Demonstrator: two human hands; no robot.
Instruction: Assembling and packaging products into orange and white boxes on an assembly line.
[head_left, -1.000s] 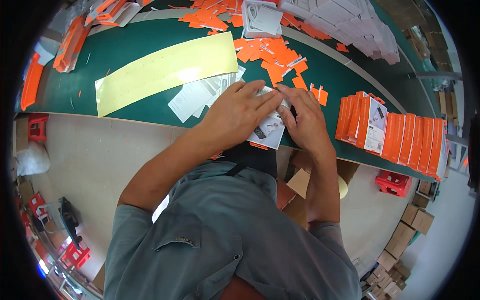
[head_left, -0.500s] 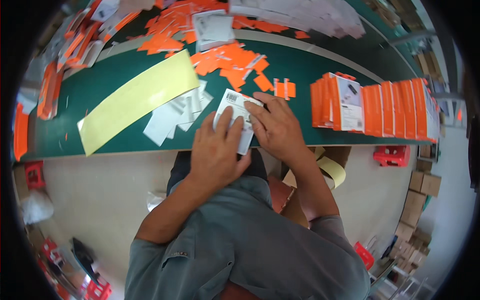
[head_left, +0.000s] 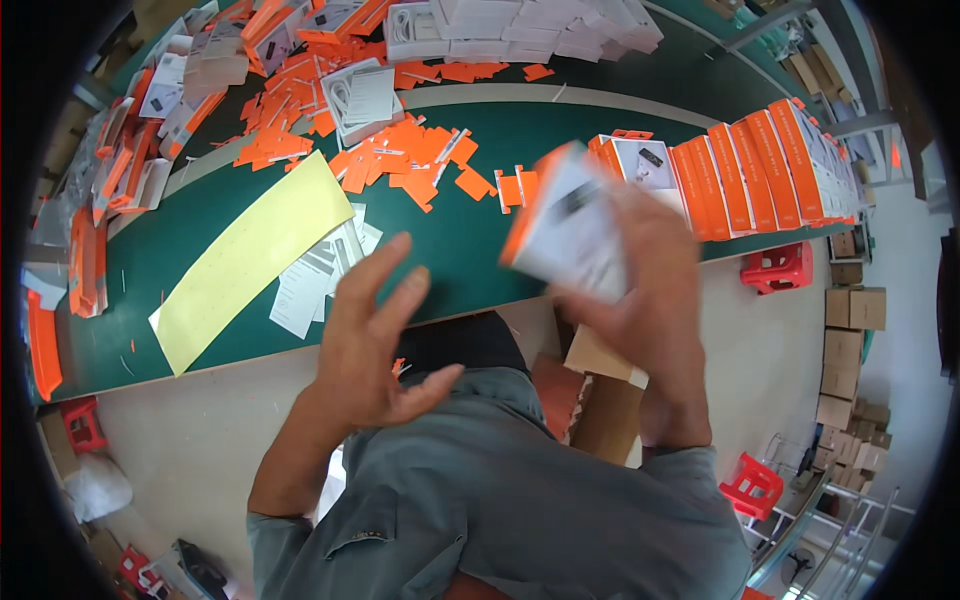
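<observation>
My right hand [head_left: 662, 275] grips an orange and white packaging box [head_left: 568, 228], lifted over the table's front edge and blurred by motion. A dark item is pictured on the box's white face. My left hand [head_left: 362, 350] holds nothing, its fingers spread apart near the front edge of the green table [head_left: 450, 280]. Close beyond that hand lie several white printed slips [head_left: 303, 292], partly under a long pale-yellow sheet [head_left: 255, 260]. To the right, similar orange boxes [head_left: 770, 165] stand upright in a tight row.
Orange card pieces [head_left: 400, 155] are strewn across the table's far side. An opened white box with a coiled cable [head_left: 345, 100] sits among them. White boxes [head_left: 530, 25] are stacked at the back. Orange boxes [head_left: 85, 260] lie far left; a cardboard carton [head_left: 605, 410] stands below the front edge.
The box has left the table and moved right in my right hand, its pictured face now showing. My left hand has let go and drawn back leftward. The view has shifted.
</observation>
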